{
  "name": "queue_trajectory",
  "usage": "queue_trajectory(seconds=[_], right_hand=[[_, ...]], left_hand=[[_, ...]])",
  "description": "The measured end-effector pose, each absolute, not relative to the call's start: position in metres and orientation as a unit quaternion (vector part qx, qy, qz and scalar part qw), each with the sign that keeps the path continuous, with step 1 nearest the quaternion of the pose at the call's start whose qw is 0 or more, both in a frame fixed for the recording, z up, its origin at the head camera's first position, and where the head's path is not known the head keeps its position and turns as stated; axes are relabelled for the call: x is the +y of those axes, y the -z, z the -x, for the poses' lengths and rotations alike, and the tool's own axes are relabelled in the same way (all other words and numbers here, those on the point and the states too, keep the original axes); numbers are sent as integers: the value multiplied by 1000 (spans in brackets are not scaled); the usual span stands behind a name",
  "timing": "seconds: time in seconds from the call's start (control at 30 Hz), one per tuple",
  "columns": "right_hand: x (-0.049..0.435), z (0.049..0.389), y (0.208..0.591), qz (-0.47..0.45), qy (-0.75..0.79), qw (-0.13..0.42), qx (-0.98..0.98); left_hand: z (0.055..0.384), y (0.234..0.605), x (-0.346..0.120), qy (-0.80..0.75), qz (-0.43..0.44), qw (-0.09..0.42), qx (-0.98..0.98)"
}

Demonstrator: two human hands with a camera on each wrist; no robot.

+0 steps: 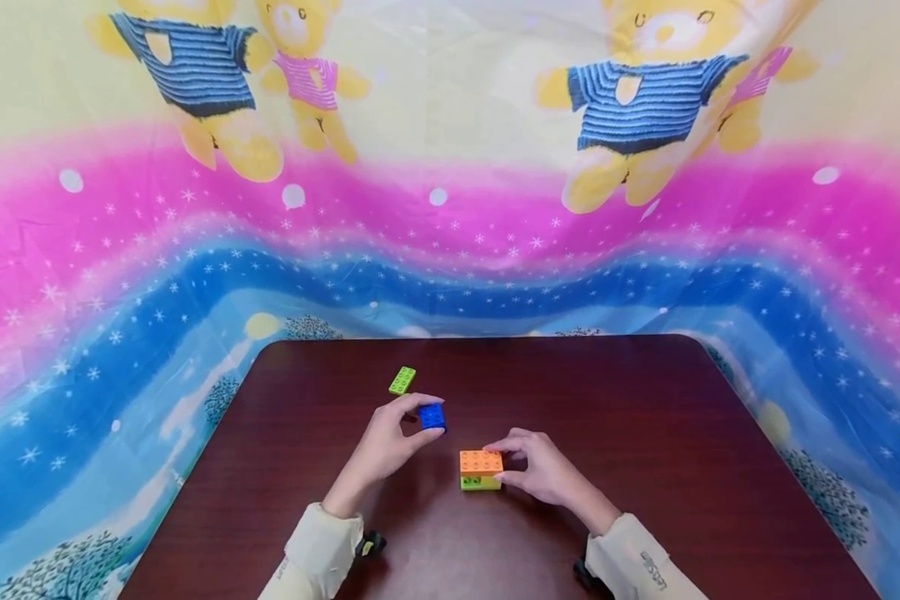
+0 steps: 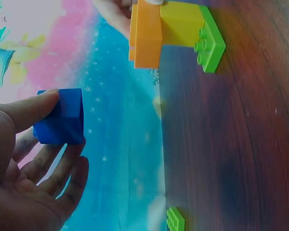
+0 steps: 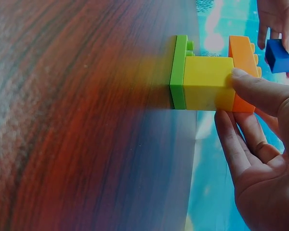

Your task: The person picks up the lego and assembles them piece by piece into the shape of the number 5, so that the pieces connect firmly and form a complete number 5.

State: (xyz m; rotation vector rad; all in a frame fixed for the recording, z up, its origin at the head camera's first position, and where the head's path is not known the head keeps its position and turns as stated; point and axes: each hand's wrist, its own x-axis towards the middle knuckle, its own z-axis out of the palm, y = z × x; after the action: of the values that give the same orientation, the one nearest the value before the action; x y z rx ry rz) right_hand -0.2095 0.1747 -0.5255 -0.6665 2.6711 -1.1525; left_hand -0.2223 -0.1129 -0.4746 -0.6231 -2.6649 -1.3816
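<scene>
My left hand [image 1: 386,437] pinches a blue building brick [image 1: 432,416] between thumb and fingers, raised above the table. Its studs face up in the head view, and its smooth sides show in the left wrist view [image 2: 62,117]. To the right, my right hand [image 1: 543,468] grips the right end of a small stack. The stack has a green plate [image 3: 178,72] at the bottom, a yellow block [image 3: 208,83] in the middle and an orange brick [image 1: 481,462] on top. At the stack's left end, the yellow block leaves some green studs bare beneath the orange overhang.
A loose light green studded plate [image 1: 402,380] lies farther back on the table, beyond my left hand. The dark reddish-brown table [image 1: 607,392] has rounded far corners. Behind it hangs a cloth [image 1: 450,225] printed with bears and snowflakes.
</scene>
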Motion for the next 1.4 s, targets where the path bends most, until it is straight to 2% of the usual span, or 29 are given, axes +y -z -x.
queue_trajectory(seconds=[0.6,0.83,1.4], right_hand=[[176,210,527,249,399,59,881],[175,209,527,258,404,59,876],[176,210,526,247,395,72,882]], left_hand=[[212,490,-83,443,282,-3,-851],[209,493,-76,441,277,-28,-853],[205,498,-73,438,272,-37,-856]])
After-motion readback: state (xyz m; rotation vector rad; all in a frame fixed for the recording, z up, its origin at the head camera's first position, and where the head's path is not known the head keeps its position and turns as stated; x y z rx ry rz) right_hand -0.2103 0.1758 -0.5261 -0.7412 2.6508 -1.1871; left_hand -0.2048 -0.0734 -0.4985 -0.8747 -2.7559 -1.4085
